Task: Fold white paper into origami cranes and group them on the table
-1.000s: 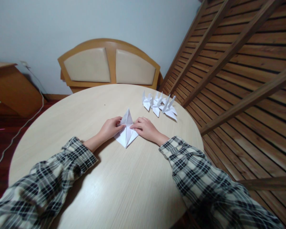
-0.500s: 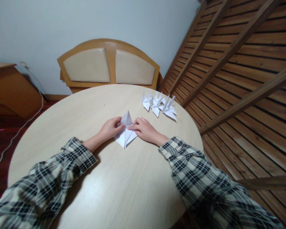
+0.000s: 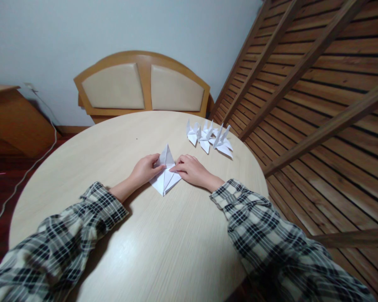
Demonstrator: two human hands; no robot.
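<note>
White, kite-shaped folded paper (image 3: 162,181) lies on the table (image 3: 166,235) between both hands — left hand (image 3: 148,167) pinching its left side, right hand (image 3: 191,169) gripping its right — where uneven thumb pressure could skew the fold.

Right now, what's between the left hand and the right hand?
A folded white paper; the left hand and right hand both touch it, as the head view shows.

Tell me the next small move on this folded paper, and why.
Probably have the right hand press the folded paper flatter on its right side: that hand touches the paper there, while the left hand touches the opposite side and could steady it.
</note>
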